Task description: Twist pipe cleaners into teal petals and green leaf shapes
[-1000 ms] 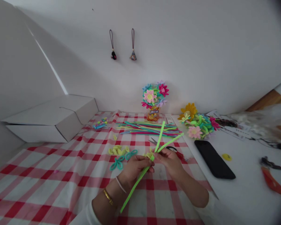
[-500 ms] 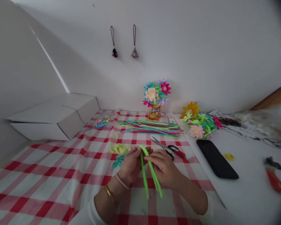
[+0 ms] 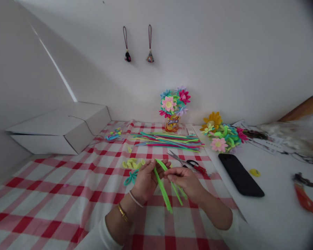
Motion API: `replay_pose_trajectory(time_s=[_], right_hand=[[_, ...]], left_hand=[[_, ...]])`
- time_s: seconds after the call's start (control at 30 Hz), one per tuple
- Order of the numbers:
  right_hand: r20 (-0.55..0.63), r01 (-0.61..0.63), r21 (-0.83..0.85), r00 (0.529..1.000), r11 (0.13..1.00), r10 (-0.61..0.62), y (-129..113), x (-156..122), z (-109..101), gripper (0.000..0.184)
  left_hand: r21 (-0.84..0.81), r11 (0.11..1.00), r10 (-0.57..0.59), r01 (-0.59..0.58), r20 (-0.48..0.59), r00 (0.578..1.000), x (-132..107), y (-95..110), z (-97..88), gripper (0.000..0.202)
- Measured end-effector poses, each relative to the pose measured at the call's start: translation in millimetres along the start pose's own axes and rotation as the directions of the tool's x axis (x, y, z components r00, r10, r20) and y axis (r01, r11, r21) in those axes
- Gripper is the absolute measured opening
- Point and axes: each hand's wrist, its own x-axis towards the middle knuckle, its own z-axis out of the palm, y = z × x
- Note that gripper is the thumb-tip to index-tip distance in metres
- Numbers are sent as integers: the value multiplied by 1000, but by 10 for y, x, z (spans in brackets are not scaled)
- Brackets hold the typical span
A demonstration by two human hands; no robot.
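Bright green pipe cleaners [image 3: 163,192], bent over near their top, hang between my two hands above the checked cloth. My left hand [image 3: 145,181] is closed on them at the bend, thumb pressing from above. With thumb and fingertips together, my right hand [image 3: 187,181] pinches one of the strands on the right side. Just left of my left hand lie a teal pipe-cleaner bow shape [image 3: 131,177] and several small yellow loops [image 3: 132,163]. Behind my right hand are scissors [image 3: 187,161] with black and red handles, partly hidden by the hand.
A row of coloured pipe cleaners [image 3: 169,141] lies farther back, before a potted fuzzy-flower bouquet [image 3: 172,104]. Another flower bunch [image 3: 224,135], a black phone [image 3: 240,174] and orange-handled pliers [image 3: 305,196] are at right. A white box [image 3: 59,130] stands at left.
My right hand has shifted slightly right, drawing some green strands apart from the others. The strands held by my left hand now slant more to the right.
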Motion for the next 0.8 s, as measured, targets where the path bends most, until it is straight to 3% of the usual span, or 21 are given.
replay_pose_trajectory(time_s=[0.13,0.23,0.47,0.63,0.7,0.8], right_hand=[[1,-48,183,999,982,48,16,0,2,14],[40,-84,207,996,975,77,-4,-22,2,17],[8,-42,27,999,999,41,-77,-1,-61,20],[-94,0,-68,996,998,-7,-148,6,-215,12],[-180,9,37,984,999,-2,-219,-2,-308,10],[-295,87,304,956,949,7,-364,-12,-461,16]], left_hand=[[0,1000,0,0,4,1000,-6,25,1,15],[14,1000,-7,7,-2,1000,1,33,-21,14],[188,973,-133,131,0,991,-27,-4,-15,16],[212,977,-7,15,-40,999,-34,28,3,13],[248,969,-2,8,-23,1000,-31,61,-5,11],[375,923,-96,84,14,995,-35,66,-7,15]])
